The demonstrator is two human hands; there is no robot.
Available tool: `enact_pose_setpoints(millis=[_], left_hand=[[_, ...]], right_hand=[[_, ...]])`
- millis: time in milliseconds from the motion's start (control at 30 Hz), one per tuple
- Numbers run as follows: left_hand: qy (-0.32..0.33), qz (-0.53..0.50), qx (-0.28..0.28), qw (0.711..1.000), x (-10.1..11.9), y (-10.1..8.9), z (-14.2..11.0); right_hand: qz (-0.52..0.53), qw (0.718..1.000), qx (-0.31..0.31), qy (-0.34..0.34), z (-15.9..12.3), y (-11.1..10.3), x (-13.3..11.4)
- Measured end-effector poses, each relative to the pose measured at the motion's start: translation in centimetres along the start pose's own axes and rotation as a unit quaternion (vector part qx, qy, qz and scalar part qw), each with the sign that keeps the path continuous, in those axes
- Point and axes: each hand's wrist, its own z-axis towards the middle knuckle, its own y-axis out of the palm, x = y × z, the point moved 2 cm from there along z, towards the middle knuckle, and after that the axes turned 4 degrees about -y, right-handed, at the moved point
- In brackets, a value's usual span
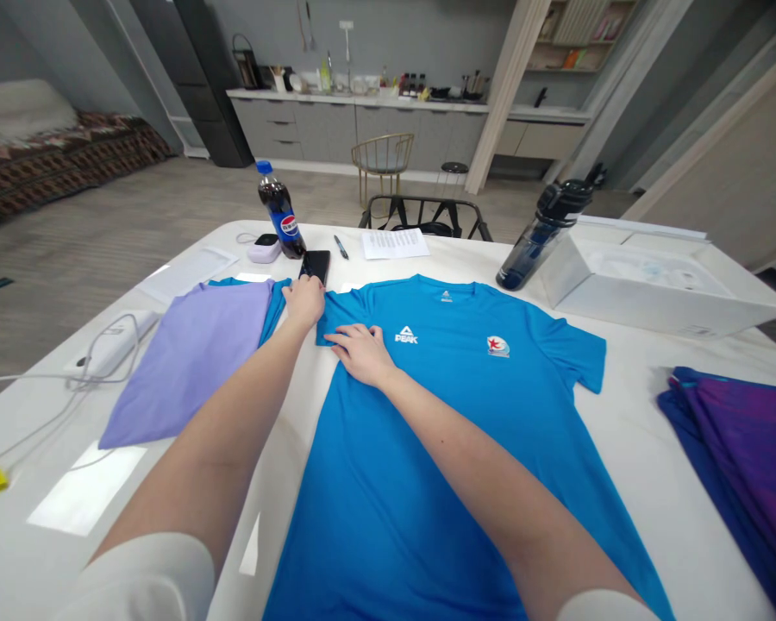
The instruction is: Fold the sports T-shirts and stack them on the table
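A blue shirt (453, 414) lies spread, front up, across the middle of a white table (660, 448), its neck at the far side. The left hand (305, 299) is at the shirt's left sleeve end, fingers bunched; whether they pinch the cloth I cannot tell. The right hand (362, 354) rests on that sleeve, fingers slightly spread and thumb apart. Just beyond the left hand lies a phone (316, 266), partly covered by it, with a cola bottle (283, 211) behind. Left of the shirt are a folded purple cloth (190, 358) and a power strip (113, 345) with loose cables. Beyond the collar are 1 pen (341, 247) and 1 paper sheet (395, 244). At the far right, a dark flask (536, 241) stands beside an open white box (653, 289); nearer lies dark folded clothing (750, 457).
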Motion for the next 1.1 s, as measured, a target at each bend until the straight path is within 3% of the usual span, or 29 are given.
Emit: enact_pose_setpoints(millis=[67,133,200,267,367,433,533,600,733,867,967,1100], left_hand=[[0.027,-0.029,0.032,0.999,1.0,-0.1,-1.0],[0.1,-0.075,0.025,0.992,2.4,0.3,-2.4],[0.188,-0.107,-0.017,0.976,4.0,1.1,-4.1],[0.221,-0.097,-0.079,0.967,5.1,2.1,-5.7],[0.162,-0.043,-0.153,0.974,4.9,3.2,-6.9],[0.12,-0.024,-0.167,0.978,4.0,3.2,-6.9],[0.075,-0.007,-0.151,0.986,3.0,2.4,-6.6],[0.072,0.007,-0.111,0.991,3.7,1.5,-7.2],[0.194,-0.006,-0.041,0.98,8.2,-0.1,-12.3],[0.314,-0.042,-0.104,0.943,11.8,-1.0,-19.9],[0.386,-0.055,-0.143,0.91,11.9,-1.8,-25.0],[0.45,-0.074,-0.167,0.874,10.4,-3.2,-30.8]], right_hand=[[0.032,0.999,0.005,-0.029,-0.5,-0.3,0.5],[0.055,0.997,0.023,-0.039,-1.3,-1.0,1.2],[0.043,0.997,0.054,-0.016,-2.4,-2.2,2.5],[-0.006,0.994,0.087,0.063,-4.3,-4.1,4.8],[-0.086,0.958,0.092,0.257,-8.8,-7.7,10.5],[-0.112,0.931,0.063,0.342,-12.7,-10.1,14.8],[-0.137,0.926,0.049,0.349,-18.1,-12.9,19.3],[-0.148,0.928,0.06,0.336,-20.5,-13.7,20.1],[-0.168,0.937,0.067,0.3,-22.1,-12.6,16.5],[-0.144,0.959,-0.001,0.244,-23.6,-10.5,10.3],[-0.128,0.974,-0.041,0.183,-26.2,-9.9,6.4],[-0.116,0.981,-0.068,0.143,-30.5,-9.8,2.6]])
